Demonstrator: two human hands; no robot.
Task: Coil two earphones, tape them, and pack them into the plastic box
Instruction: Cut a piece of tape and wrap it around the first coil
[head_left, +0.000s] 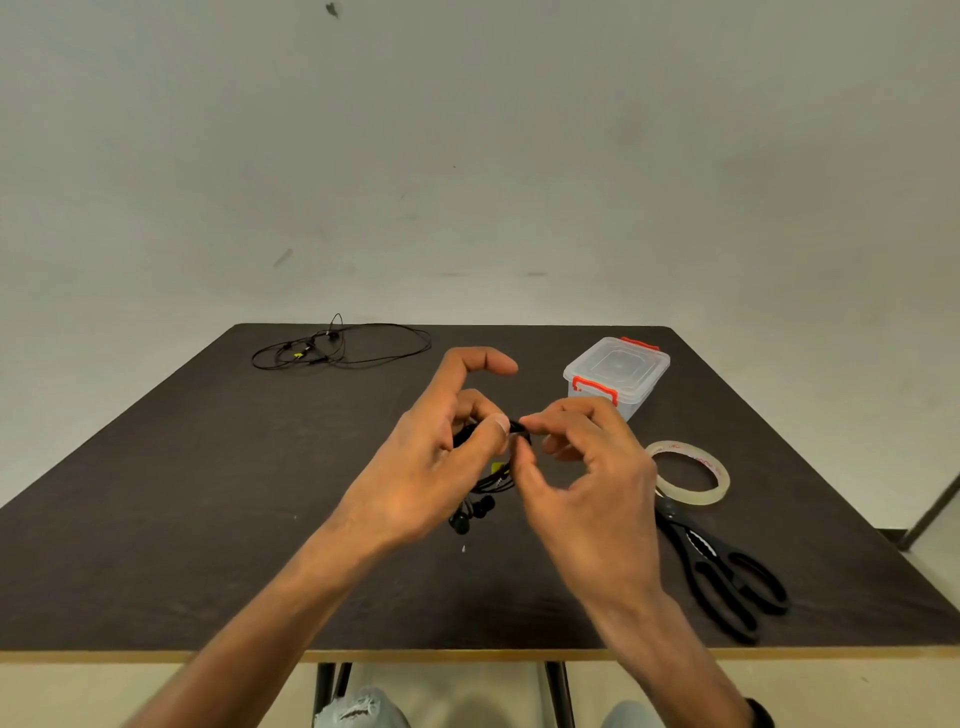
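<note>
The lidded box (617, 375) sits behind both hands, left (431, 467) and right (587, 483), which pinch a coiled earphone (485, 486); its contents are unclear.

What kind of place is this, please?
Probably a plain indoor work spot set up for a small packing job: a dark table against a bare wall, with only tape, scissors and a plastic box laid out.

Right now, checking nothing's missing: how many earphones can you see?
2. One earphone is bundled between the left hand and right hand; the other earphone lies loose at the table's far left.
</note>
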